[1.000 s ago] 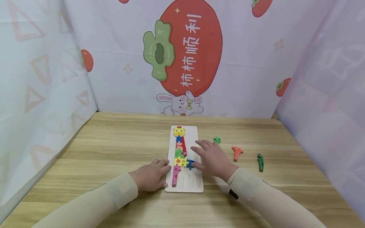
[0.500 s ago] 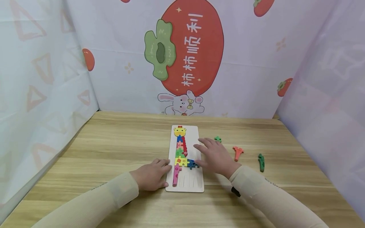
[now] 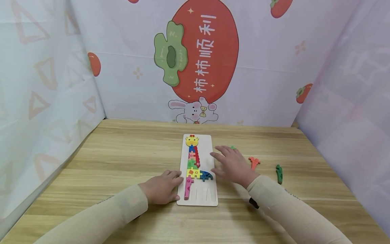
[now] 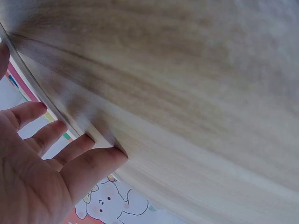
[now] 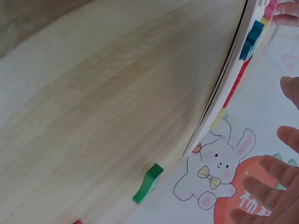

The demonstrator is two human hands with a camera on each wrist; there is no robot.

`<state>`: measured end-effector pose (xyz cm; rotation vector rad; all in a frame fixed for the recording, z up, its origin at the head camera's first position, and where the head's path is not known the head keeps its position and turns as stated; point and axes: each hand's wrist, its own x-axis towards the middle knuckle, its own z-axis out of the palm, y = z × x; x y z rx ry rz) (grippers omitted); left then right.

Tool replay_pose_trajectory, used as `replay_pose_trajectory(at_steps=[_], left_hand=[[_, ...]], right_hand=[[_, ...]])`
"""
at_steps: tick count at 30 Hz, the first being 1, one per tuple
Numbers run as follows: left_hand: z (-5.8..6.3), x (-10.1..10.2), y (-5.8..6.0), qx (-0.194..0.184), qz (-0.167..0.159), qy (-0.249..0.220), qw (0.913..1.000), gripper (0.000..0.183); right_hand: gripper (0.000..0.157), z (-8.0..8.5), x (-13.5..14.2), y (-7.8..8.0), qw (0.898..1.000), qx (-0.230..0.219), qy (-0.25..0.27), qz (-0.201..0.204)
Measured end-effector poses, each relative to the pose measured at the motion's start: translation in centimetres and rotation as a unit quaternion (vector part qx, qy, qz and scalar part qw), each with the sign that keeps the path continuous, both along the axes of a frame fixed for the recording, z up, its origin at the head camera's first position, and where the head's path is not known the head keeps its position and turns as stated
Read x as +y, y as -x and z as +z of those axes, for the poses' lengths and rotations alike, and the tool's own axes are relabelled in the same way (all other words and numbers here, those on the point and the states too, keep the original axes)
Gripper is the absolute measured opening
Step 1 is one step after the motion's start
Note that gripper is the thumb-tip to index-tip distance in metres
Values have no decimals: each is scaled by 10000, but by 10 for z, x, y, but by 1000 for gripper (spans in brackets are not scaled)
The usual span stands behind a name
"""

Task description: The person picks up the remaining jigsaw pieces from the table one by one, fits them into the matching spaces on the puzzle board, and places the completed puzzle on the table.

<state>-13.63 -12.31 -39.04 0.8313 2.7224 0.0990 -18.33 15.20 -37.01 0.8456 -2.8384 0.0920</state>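
A white puzzle board [image 3: 212, 200] lies on the table, bearing a partly filled giraffe. Its yellow head piece [image 3: 192, 140], red mane piece [image 3: 196, 156], yellow body piece [image 3: 195, 173], pink leg piece [image 3: 188, 188] and dark blue piece [image 3: 206, 175] sit in it, and bare leg-shaped recesses show at the lower right. My left hand [image 3: 161, 188] rests at the board's left edge, fingertips against it in the left wrist view. Above the board's right edge hovers my right hand [image 3: 234, 166], fingers spread and holding nothing, close by the dark blue piece.
Right of the board lie an orange puzzle piece [image 3: 254, 163], a dark green curved piece [image 3: 279, 174] and a small green piece [image 3: 233, 147] mostly hidden behind the right hand. A printed cloth [image 3: 262, 91] stands along the table's back edge.
My right hand has drawn back slightly to the right, off the dark blue piece, which now shows fully in the board. The hand covers more of the small green piece. My left hand stays put.
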Motion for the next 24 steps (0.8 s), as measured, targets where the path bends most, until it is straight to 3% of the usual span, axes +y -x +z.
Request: replay_pose_trajectory(at_steps=[12,24], left_hand=[[3,1,-2,-65,74,-56,9999,66],[4,1,-2,-54,72,-77,9999,65]], right_hand=[[61,-5,10,9,10000,-12,2,-78],[61,-3,17,15,9992,-313,27,-267]])
